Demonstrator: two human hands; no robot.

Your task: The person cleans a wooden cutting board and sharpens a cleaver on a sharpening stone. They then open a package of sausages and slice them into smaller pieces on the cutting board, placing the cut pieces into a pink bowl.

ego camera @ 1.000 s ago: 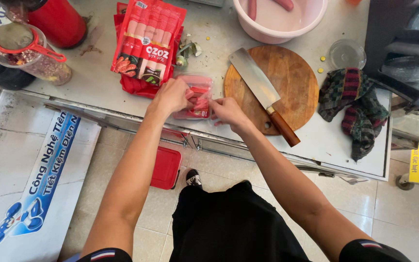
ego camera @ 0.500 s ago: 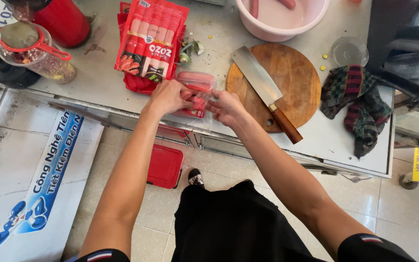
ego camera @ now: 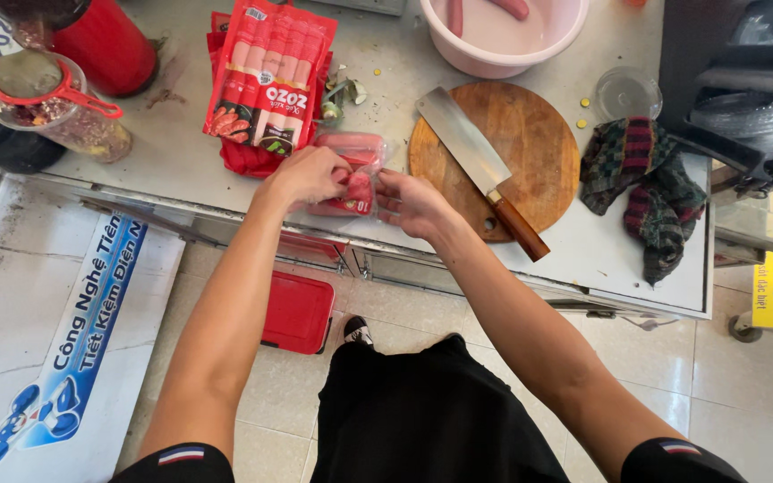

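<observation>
Standing right by the desk (ego camera: 190,170) here. Both hands are on a small clear pack of sausages (ego camera: 351,174) sitting at the front edge, between the big red sausage packs (ego camera: 266,80) and the round wooden cutting board (ego camera: 512,152). The left hand (ego camera: 306,174) has its grip closed on the pack's left end, pinning it down, while the right hand (ego camera: 413,201) pinches the right end with its fingers, looks like they're pulling against each other so the plastic gives. The cleaver (ego camera: 480,165) is parked flat across the board, handle pointing toward the person, easy to grab. The pink basin (ego camera: 503,36) behind the board has a couple of sausages in it. A checked rag (ego camera: 646,192) is bunched off to the right.
</observation>
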